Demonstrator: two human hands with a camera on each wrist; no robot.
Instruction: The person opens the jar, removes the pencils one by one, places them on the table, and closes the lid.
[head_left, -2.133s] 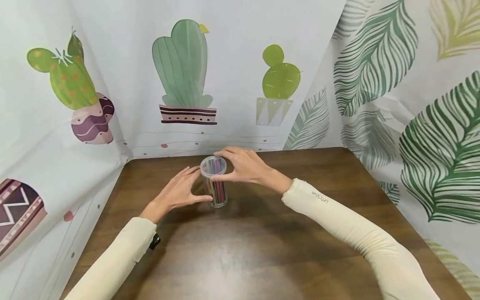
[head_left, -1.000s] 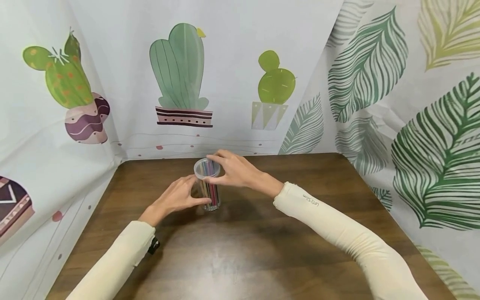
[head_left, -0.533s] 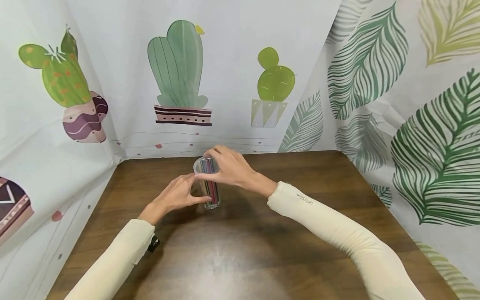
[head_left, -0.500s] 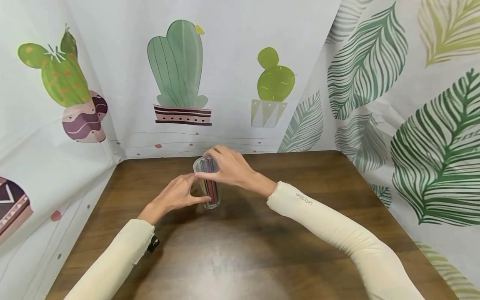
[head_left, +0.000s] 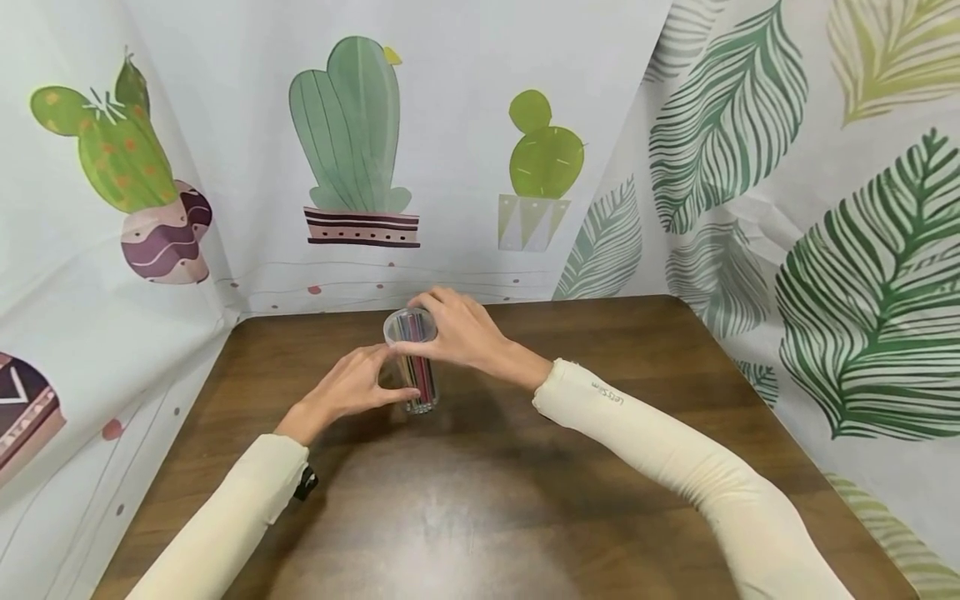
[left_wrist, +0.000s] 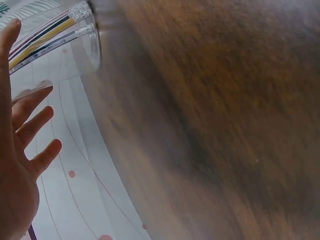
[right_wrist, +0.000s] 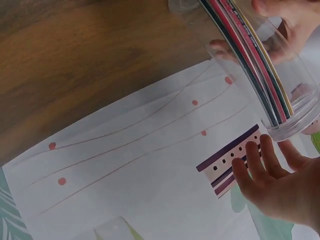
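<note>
Toward the far side of the table stands a clear plastic jar (head_left: 422, 406) full of pencils (head_left: 422, 375), with a round clear lid (head_left: 397, 325) on top. My right hand (head_left: 468, 337) holds the lid from the right, thumb at the near rim and fingers at the far side. From the left, my left hand (head_left: 348, 387) grips the jar, its thumb across the front low on the wall and its fingers near the top. The left wrist view shows the metal-banded ends of the pencils (left_wrist: 80, 15) at the jar's base.
The brown wooden table (head_left: 480, 483) spreads in front of the jar. A white cloth backdrop (head_left: 465, 167) printed with cacti and leaves hangs along the back and sides. A small black item (head_left: 306, 483) sits at the left wrist.
My right hand has shifted left and further over the lid, its thumb now along the near rim. My left hand keeps about the same hold, and the jar stays upright.
</note>
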